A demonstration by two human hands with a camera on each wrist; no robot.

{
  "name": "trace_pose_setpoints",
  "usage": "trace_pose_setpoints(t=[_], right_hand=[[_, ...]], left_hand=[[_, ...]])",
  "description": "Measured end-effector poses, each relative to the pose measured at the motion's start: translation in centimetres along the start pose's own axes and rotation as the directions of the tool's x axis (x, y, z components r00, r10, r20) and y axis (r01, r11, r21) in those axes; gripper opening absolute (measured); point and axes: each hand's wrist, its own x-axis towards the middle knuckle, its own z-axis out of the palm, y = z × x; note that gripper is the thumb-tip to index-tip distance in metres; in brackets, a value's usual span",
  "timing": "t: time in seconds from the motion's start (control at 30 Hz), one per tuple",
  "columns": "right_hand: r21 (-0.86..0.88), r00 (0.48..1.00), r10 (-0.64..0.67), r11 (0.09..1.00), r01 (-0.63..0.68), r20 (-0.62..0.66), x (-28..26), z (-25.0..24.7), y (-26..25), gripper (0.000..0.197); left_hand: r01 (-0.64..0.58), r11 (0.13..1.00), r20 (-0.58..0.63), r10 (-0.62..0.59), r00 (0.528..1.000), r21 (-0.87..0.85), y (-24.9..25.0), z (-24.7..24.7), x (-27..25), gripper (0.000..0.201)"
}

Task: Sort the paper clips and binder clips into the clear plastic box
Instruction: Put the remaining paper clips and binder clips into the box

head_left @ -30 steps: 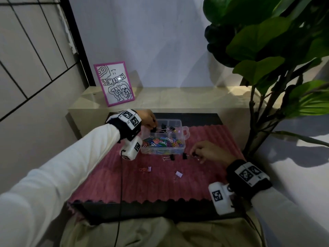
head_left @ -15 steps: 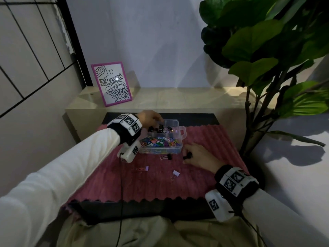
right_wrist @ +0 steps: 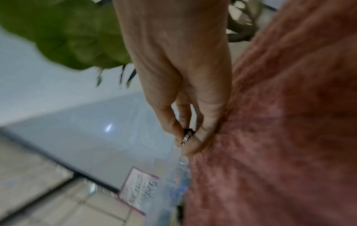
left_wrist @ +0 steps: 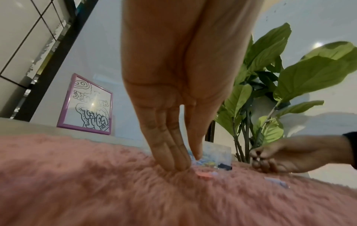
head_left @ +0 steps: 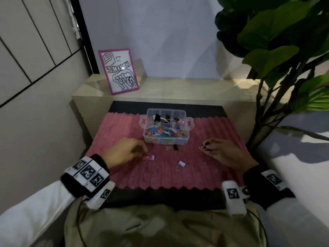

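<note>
The clear plastic box (head_left: 185, 122) stands at the far middle of the pink mat, with coloured paper clips (head_left: 165, 131) in its near compartment and black binder clips (head_left: 164, 118) behind them. My right hand (head_left: 207, 146) pinches a black binder clip (right_wrist: 187, 132) by thumb and forefinger, just above the mat to the right of the box. My left hand (head_left: 142, 150) reaches down with straight fingers (left_wrist: 173, 159) touching the mat beside a pink-handled lilac binder clip (head_left: 149, 157). A black binder clip (head_left: 173, 147) and a lilac one (head_left: 181, 164) lie loose in front of the box.
The fluffy pink mat (head_left: 160, 175) lies on a dark table. Behind it runs a pale ledge with a purple-framed drawing (head_left: 118, 72). A large leafy plant (head_left: 277, 56) stands close on the right, and a wall closes in on the left.
My left hand has come back from the box to the mat near the pink-handled clip. My right hand has picked a black binder clip off the mat and moved right with it.
</note>
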Motion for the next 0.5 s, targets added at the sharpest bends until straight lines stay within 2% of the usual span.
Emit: trace_pose_setpoints(t=[0.03, 0.07, 0.1, 0.13, 0.23, 0.3, 0.4, 0.5], right_hand=[[0.155, 0.996, 0.068, 0.985, -0.077, 0.058, -0.2, 0.1, -0.4, 0.010], [0.250, 0.988, 0.108, 0.959, -0.133, 0.113, -0.2, 0.2, -0.9, 0.018], [0.291, 0.980, 0.123, 0.942, -0.165, 0.157, -0.1, 0.4, -1.4, 0.023], [0.279, 0.977, 0.120, 0.946, -0.166, 0.176, 0.2, 1.0, -2.1, 0.020], [0.119, 0.975, 0.062, 0.989, -0.089, 0.213, 1.7, 3.2, -4.0, 0.005], [-0.062, 0.977, -0.006, 0.998, 0.020, 0.215, 3.4, 4.9, -5.2, 0.010], [-0.367, 0.985, -0.068, 0.922, 0.122, 0.157, 5.9, 7.5, -6.6, 0.011], [-0.592, 0.985, -0.130, 0.787, 0.172, 0.114, 7.9, 9.5, -7.2, 0.009]], left_hand=[[0.000, 1.000, -0.009, 0.000, 1.000, 0.011, 0.0, 0.1, 0.1, 0.024], [-0.004, 1.000, -0.010, 0.004, 1.000, 0.008, 0.0, 0.2, 0.3, 0.026], [-0.011, 1.000, -0.005, 0.011, 1.000, -0.001, 0.1, 0.4, 0.5, 0.030], [-0.020, 1.000, 0.007, 0.020, 1.000, -0.008, 0.3, 0.7, 0.8, 0.035], [-0.018, 0.998, 0.057, 0.014, 0.998, 0.054, 1.0, 1.7, 1.3, 0.033], [-0.009, 0.996, 0.070, 0.003, 0.998, 0.089, 1.2, 1.9, 1.7, 0.025], [-0.008, 0.999, 0.073, 0.006, 0.997, 0.035, 1.2, 1.7, 1.9, 0.018], [0.004, 0.997, 0.070, 0.002, 0.998, -0.076, 0.7, 1.5, 1.9, 0.013]])
